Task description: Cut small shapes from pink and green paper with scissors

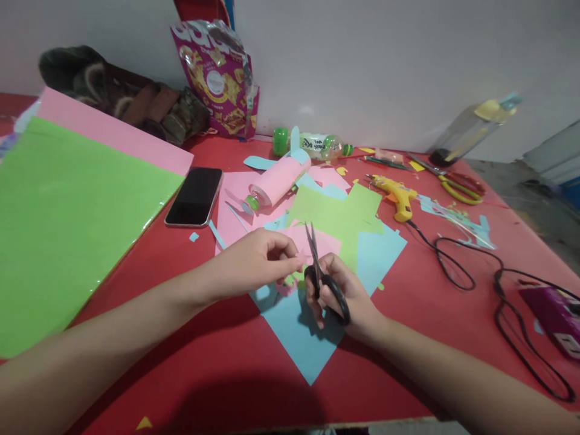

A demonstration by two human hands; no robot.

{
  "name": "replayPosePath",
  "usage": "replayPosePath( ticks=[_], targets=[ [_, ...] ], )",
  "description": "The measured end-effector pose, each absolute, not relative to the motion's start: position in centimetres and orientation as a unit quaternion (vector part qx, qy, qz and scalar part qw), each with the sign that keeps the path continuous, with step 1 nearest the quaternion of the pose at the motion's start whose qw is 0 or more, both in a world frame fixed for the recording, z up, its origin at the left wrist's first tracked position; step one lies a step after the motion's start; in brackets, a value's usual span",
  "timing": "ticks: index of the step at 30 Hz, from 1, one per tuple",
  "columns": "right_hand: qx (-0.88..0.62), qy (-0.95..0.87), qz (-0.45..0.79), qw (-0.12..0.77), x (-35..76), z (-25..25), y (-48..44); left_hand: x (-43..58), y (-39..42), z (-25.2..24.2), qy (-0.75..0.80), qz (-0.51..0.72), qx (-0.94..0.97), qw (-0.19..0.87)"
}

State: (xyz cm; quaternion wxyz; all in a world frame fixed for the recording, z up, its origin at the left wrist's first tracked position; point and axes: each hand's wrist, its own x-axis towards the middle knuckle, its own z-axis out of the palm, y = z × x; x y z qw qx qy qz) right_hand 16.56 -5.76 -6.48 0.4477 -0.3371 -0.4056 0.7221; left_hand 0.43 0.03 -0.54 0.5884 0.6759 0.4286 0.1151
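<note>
My right hand (347, 293) grips black-handled scissors (333, 296), their blades pointing up and slightly parted. Just left of the blades, my left hand (267, 260) is closed in a pinch. Whatever its fingertips hold is too small to make out against the paper behind. Beneath both hands lie sheets of blue paper (308, 350), light green paper (328, 208) and pink paper (324, 240), with small scraps among them. Beyond my left hand rests a bottle wrapped in pink paper (281, 178), with blue paper strips at its far end.
A phone (194, 196) lies left, beside large green sheets (86, 223). A yellow glue gun (394, 193) trails its cord toward a purple power strip (553, 320). Behind are a green-capped bottle (312, 144), a snack bag (217, 78), red-and-yellow-handled scissors (462, 187) and a clear bottle (471, 133).
</note>
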Motion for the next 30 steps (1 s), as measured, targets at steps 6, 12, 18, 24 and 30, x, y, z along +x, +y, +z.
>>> replayPosePath(
  ticks=[6,12,18,24,30],
  targets=[
    [-0.326,-0.405,0.701,0.488,16.4,-6.4,-5.5,0.3,0.1,-0.9,0.389,0.041,0.735,0.554],
    [-0.333,-0.407,0.675,0.517,16.2,-6.1,-5.2,0.3,-0.1,-1.3,0.355,-0.008,0.772,0.527],
    [-0.350,-0.430,0.655,0.514,16.2,-5.9,-5.3,0.3,-0.3,-1.5,0.346,-0.036,0.776,0.526],
    [-0.328,-0.423,0.688,0.489,16.1,-6.1,-5.4,0.4,-0.7,-2.1,0.317,-0.046,0.786,0.529],
    [-0.349,-0.429,0.685,0.475,16.2,-6.1,-5.4,0.3,-0.3,-2.2,0.319,-0.045,0.790,0.521]
  ],
)
